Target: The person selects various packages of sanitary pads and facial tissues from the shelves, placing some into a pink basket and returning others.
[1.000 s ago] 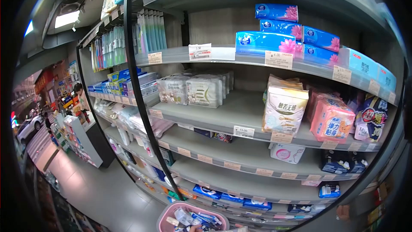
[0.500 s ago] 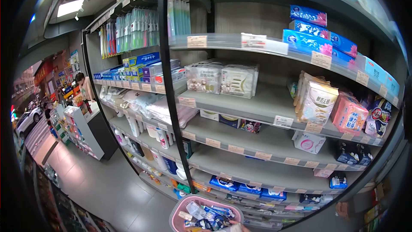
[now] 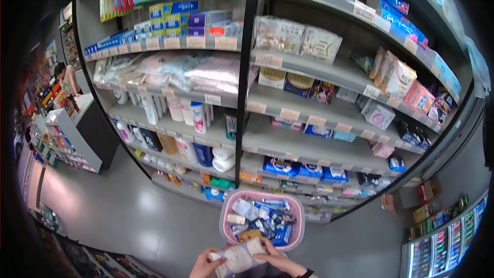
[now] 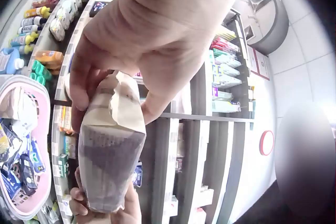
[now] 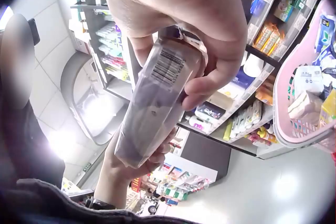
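Grey metal shelving (image 3: 303,146) of packaged goods faces you; below it, a pink plastic basket (image 3: 262,193) holds small items. Just before the basket is a pale plastic-wrapped pack (image 3: 239,258), gripped at either end by your left hand (image 3: 205,265) and right hand (image 3: 278,260), fingers curled round it.

The packet (image 3: 238,258) is sitting between the two hands, with the left hand (image 3: 204,266) at its left end and the right hand (image 3: 278,261) at its right. The basket (image 3: 260,194) is sitting just behind them, in front of the lower levels of the shelving (image 3: 303,146). Small packs (image 3: 260,219) are lying in the basket. The desk (image 3: 85,134) is standing far left on the floor (image 3: 128,221).
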Action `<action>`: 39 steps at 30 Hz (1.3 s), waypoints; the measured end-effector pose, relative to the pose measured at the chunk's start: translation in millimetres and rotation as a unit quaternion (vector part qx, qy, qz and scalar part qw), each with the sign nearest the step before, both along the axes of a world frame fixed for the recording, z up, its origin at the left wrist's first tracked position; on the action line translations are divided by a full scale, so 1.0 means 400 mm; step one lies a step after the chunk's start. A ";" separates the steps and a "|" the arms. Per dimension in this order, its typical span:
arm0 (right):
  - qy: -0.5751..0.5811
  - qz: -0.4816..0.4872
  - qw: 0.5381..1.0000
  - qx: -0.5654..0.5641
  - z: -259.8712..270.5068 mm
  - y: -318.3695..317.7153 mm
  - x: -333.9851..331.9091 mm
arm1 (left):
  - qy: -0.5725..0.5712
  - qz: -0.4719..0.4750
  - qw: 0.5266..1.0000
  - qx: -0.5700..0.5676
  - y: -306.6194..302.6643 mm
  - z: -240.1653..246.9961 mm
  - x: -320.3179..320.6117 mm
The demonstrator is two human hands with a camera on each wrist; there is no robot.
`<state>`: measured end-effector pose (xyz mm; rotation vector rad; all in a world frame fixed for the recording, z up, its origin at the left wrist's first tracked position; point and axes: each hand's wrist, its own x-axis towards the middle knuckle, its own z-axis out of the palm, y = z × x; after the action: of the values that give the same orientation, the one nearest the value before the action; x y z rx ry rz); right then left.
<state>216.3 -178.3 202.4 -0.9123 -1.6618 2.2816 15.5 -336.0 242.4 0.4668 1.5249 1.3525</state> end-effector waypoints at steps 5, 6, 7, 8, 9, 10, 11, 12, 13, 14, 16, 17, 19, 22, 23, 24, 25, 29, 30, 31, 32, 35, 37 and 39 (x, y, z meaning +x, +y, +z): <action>-0.001 -0.019 0.999 -0.043 0.025 -0.025 0.015 | -0.008 -0.008 1.000 0.001 -0.011 -0.007 -0.004; -0.004 -0.023 0.999 -0.037 0.030 -0.029 0.022 | -0.017 0.002 1.000 0.012 -0.010 -0.015 0.003; -0.006 -0.026 0.999 -0.030 0.034 -0.031 0.030 | -0.026 0.012 0.999 0.022 -0.006 -0.022 0.009; -0.008 -0.032 0.999 -0.034 0.037 -0.031 0.041 | -0.028 0.006 0.999 0.018 0.000 -0.029 0.015; 0.002 -0.047 0.998 -0.029 0.037 -0.032 0.055 | -0.030 0.004 0.999 0.018 0.006 -0.035 0.023; 0.012 -0.061 0.998 -0.023 0.038 -0.029 0.070 | -0.032 0.002 0.999 0.017 0.011 -0.038 0.032; 0.010 -0.064 0.998 -0.027 0.033 -0.021 0.085 | -0.034 -0.002 0.999 0.013 0.017 -0.038 0.039; 0.028 -0.060 0.997 -0.037 0.024 -0.011 0.101 | -0.024 0.001 1.000 0.015 0.027 -0.032 0.045; 0.046 -0.054 0.996 -0.049 0.024 -0.003 0.118 | -0.015 0.004 1.000 0.016 0.038 -0.021 0.054; 0.048 -0.067 0.996 -0.033 0.027 0.001 0.135 | -0.009 0.006 1.000 0.020 0.048 -0.006 0.064; 0.061 -0.075 0.994 -0.039 0.041 0.011 0.163 | -0.010 0.005 1.000 0.016 0.068 0.009 0.083; 0.059 -0.078 0.995 -0.036 0.045 0.020 0.177 | -0.007 0.005 1.000 0.024 0.080 0.014 0.093; 0.065 -0.082 0.994 -0.042 0.051 0.031 0.202 | -0.015 -0.003 1.000 0.013 0.103 0.020 0.118; 0.073 -0.098 0.992 -0.031 0.034 0.050 0.240 | -0.010 -0.008 1.000 0.018 0.132 0.024 0.166; 0.071 -0.105 0.992 -0.024 0.029 0.058 0.249 | -0.003 -0.006 1.000 0.017 0.141 0.027 0.183; 0.069 -0.113 0.991 -0.018 0.025 0.065 0.257 | 0.004 -0.004 1.000 0.015 0.148 0.028 0.195; 0.071 -0.115 0.991 -0.021 0.024 0.070 0.263 | 0.007 -0.006 1.000 0.012 0.154 0.027 0.204; 0.080 -0.129 0.988 -0.030 0.032 0.084 0.281 | 0.006 -0.008 1.000 0.016 0.172 0.026 0.221; 0.075 -0.129 0.988 -0.039 0.035 0.088 0.283 | -0.002 -0.008 1.000 0.022 0.177 0.026 0.221; 0.076 -0.129 0.988 -0.037 0.033 0.092 0.283 | -0.001 -0.008 1.000 0.024 0.182 0.027 0.220; 0.082 -0.128 0.988 -0.041 0.030 0.094 0.283 | 0.000 -0.009 1.000 0.024 0.186 0.026 0.219; 0.085 -0.131 0.987 -0.034 0.028 0.103 0.276 | 0.005 -0.014 1.000 0.023 0.203 0.025 0.210; 0.081 -0.135 0.987 -0.024 0.037 0.108 0.266 | 0.006 -0.018 1.000 0.023 0.213 0.021 0.201; 0.077 -0.145 0.985 -0.044 0.054 0.118 0.245 | 0.006 -0.022 0.999 0.033 0.226 0.016 0.180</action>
<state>314.5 -130.9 224.0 -0.9019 -1.2820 2.1780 87.7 -245.5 248.8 0.5467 1.4745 1.3718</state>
